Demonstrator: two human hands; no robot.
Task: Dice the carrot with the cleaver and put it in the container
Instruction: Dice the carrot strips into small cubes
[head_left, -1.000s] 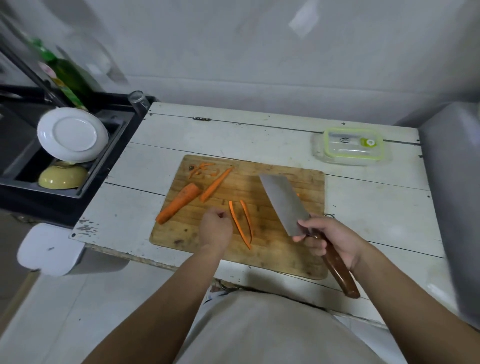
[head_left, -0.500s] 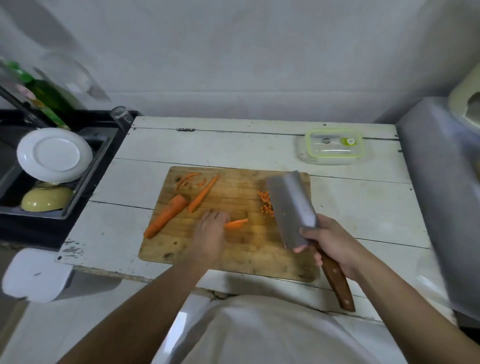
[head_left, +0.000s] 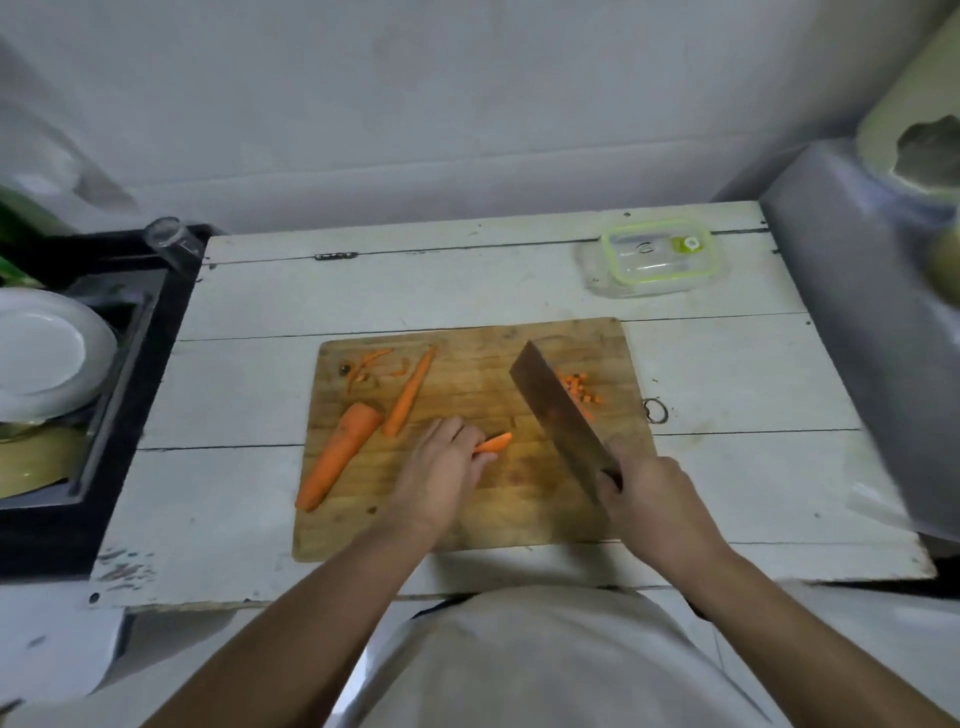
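Since half a second ago the cleaver (head_left: 558, 410) has swung from lying flat over the cutting board (head_left: 467, 525) to standing more on edge, its blade angled up and away from the person, and the diced pile now shows clear of it.

Nearest on the board, the left hand (head_left: 441, 467) curls its fingers over a short carrot strip (head_left: 494, 442), whose tip pokes out toward the blade. The right hand (head_left: 649, 499), at the board's near right corner, wraps tightly round the cleaver's handle.

Toward the board's left edge lies the thick carrot piece (head_left: 337, 457), with a thinner wedge (head_left: 410, 395) just beside it and peelings (head_left: 369, 364) in the far left corner. The carrot dice (head_left: 576, 392) sit by the far right side, partly behind the blade. Beyond the board's far right corner the container (head_left: 657, 257) stands, apparently with its lid on.

The main risk, as I judge it, is the fingertips: they sit close to where the strip would be cut, and so short a piece may roll or slip. Dice could also scatter off the right edge.
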